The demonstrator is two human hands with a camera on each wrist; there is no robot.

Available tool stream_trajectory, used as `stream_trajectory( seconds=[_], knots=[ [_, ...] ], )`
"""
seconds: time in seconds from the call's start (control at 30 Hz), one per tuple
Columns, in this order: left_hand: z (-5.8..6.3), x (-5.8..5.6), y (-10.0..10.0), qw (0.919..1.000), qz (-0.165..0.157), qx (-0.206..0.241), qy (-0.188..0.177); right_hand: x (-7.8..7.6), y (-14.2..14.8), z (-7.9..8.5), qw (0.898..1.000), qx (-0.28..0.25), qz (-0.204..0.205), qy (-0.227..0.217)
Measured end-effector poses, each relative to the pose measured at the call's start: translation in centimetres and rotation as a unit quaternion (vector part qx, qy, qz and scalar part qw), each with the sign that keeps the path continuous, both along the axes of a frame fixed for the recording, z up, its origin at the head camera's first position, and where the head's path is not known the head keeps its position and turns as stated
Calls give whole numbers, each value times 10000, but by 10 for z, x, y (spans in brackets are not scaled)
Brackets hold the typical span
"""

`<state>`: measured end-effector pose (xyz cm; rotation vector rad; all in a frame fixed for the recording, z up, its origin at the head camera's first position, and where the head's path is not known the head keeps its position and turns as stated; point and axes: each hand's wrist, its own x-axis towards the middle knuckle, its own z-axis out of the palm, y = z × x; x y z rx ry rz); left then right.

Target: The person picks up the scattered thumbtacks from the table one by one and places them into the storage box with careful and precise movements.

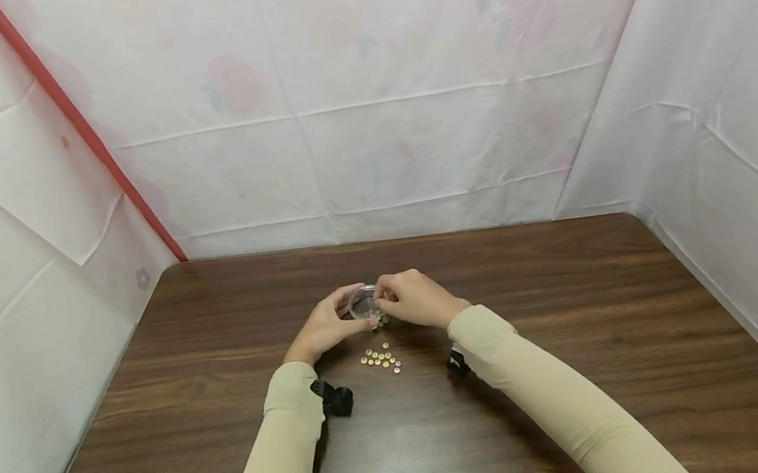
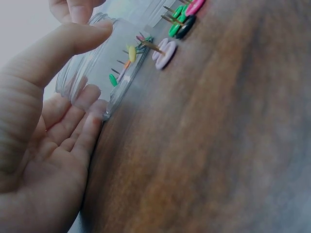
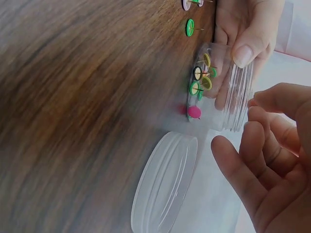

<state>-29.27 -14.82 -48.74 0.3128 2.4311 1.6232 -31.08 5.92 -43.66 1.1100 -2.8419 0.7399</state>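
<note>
A clear round jar (image 1: 363,304) stands upright on the table, held by my left hand (image 1: 329,326) with the thumb on one side and the fingers curled round the other. Several coloured thumbtacks (image 3: 195,88) lie on its bottom. My right hand (image 1: 420,298) is over the jar's open mouth; its thumb and index fingertips come together at the threaded rim. I cannot tell whether a tack is between them. More thumbtacks (image 1: 379,357) lie loose on the tabletop in front of the jar, pale purple ones (image 2: 165,54) among them with their points up.
A clear shallow lid (image 3: 165,182) lies on the table beside the jar, below the right hand. The brown wooden table (image 1: 417,450) is bordered by white sheeting (image 1: 356,105) at the back and both sides. A black wrist camera (image 1: 335,399) hangs at the left sleeve.
</note>
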Motion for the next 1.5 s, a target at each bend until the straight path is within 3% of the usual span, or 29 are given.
stream_trajectory(
  seconds=[0.6,1.1,1.27,1.5],
  knots=[
    [-1,0,0,10000,19,31,90,12,11,2,9995,-185,175,-171],
    [-1,1,-1,9999,-43,-24,117,22,8,-6,9939,529,951,-185],
    [-1,1,-1,9999,-89,23,114,26,4,-7,9905,690,1088,-490],
    [7,4,-1,9996,-242,54,96,28,3,-8,9897,822,1116,-371]
  ],
)
